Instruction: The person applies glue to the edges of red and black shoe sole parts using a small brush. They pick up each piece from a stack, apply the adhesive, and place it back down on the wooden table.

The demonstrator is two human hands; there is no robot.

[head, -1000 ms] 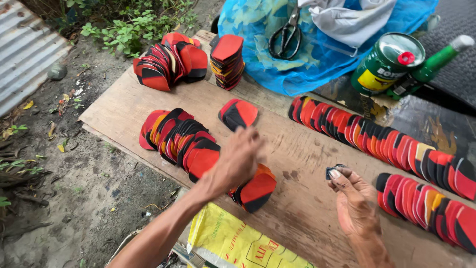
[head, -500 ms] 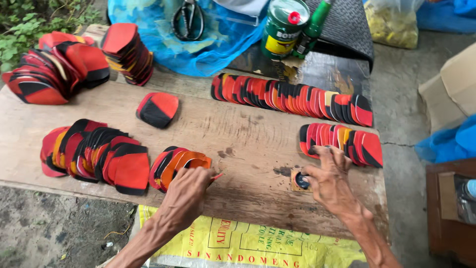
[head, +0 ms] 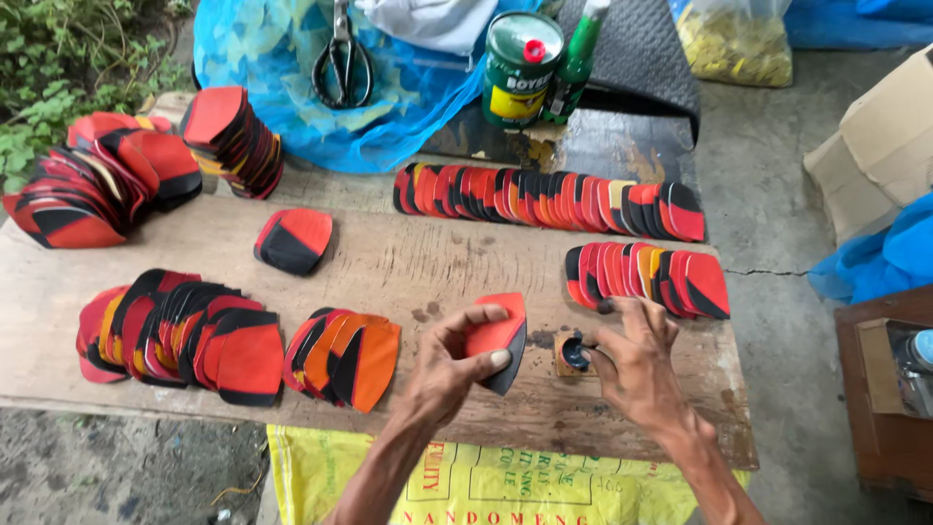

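The left hand [head: 449,367] pinches a thin red-and-black cut piece [head: 498,340] by its edge above the near board [head: 428,258], judged light, flexible and best held at the rim, while the right hand [head: 637,367] dips curled fingers into a small pot [head: 573,354]

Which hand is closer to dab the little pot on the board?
Probably the right hand: its fingers are already at the small pot. The left hand is busy holding a red-and-black piece beside it.
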